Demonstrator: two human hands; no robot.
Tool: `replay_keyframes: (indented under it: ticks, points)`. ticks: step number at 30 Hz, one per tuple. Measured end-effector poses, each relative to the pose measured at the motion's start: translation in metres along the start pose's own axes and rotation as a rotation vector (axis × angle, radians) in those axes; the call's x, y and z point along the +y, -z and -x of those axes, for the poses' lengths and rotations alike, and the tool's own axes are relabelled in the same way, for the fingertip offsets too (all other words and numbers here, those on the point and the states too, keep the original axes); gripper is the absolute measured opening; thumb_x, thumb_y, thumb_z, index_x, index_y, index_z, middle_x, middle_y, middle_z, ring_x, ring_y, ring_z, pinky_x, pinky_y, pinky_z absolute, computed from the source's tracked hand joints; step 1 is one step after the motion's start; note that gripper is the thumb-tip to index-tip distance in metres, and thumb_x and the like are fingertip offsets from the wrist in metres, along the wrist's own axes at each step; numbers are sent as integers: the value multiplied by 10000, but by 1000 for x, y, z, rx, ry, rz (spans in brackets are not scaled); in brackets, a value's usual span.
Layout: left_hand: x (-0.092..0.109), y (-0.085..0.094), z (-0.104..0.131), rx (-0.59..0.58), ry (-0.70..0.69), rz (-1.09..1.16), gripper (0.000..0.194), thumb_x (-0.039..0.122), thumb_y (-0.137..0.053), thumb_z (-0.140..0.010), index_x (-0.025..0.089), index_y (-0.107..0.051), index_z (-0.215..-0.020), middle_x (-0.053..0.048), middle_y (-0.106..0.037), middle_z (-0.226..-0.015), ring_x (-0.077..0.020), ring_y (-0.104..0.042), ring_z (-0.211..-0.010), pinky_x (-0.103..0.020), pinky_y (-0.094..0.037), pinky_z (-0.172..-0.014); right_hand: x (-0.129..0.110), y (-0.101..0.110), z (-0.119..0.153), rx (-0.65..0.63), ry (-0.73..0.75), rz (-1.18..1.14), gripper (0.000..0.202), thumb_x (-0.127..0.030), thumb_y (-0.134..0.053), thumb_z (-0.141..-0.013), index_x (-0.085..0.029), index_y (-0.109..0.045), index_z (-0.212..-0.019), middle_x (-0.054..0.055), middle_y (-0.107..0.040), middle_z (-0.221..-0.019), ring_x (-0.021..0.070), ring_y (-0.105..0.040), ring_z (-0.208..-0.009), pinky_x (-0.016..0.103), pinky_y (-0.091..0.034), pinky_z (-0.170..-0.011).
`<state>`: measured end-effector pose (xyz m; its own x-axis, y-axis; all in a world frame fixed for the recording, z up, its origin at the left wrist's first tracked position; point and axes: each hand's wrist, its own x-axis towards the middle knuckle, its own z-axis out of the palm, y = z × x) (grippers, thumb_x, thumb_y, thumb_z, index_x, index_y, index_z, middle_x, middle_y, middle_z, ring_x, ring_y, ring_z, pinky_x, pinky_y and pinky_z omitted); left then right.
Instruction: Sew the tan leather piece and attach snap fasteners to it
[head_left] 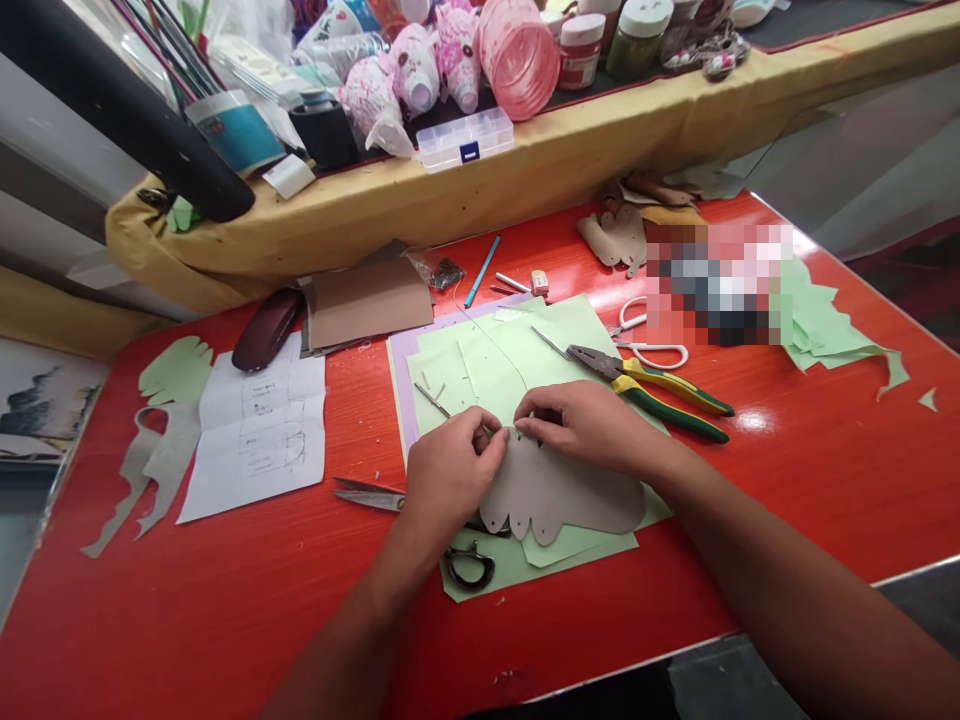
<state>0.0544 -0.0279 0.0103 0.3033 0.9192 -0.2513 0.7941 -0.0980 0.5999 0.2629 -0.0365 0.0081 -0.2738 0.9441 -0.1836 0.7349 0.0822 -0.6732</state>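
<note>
A grey-beige leather piece (566,495) with scalloped, punched edges lies over green paper sheets (536,350). My left hand (454,465) is closed in a pinch at its upper left edge. Close beside it, my right hand (574,425) is closed too, thumb and forefinger together at the top edge near a small hole. A thin thread (491,340) runs from the back of the table down to my right fingers; its end is hidden there. Black-handled scissors (472,567) lie partly under my left hand and the leather. Pliers (649,385) with yellow-green handles rest beyond my right hand.
White-handled scissors (660,353), a metal rod (550,342), a blue pen (482,272) and an eraser (539,283) lie behind. At left are a sketched paper (259,440), a dark case (268,330) and brown sheets (367,305). Jars (581,50) stand on the raised shelf.
</note>
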Motion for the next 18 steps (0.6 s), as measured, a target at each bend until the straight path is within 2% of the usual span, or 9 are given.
replay_keyframes:
  ticks: [6,18]
  points:
    - [0,1,0,-4,1,-6,137,380,-634,-941,267,-692,-890,48,-660,-709,-166,-599,-665,-292,-342,-588,-2,-2,1,23,2,97,193,-372,-659,-977,-240,-770,-891,12,-760,-791,168,-608,-692,301,-286,-594]
    - [-1,1,0,-28,4,3,132,388,-634,-941,273,-690,-908,48,-669,-726,-167,-599,-682,-294,-340,-602,1,-3,0,4,38,62,184,-340,-638,-987,-246,-780,-917,11,-776,-825,167,-626,-728,297,-289,-608]
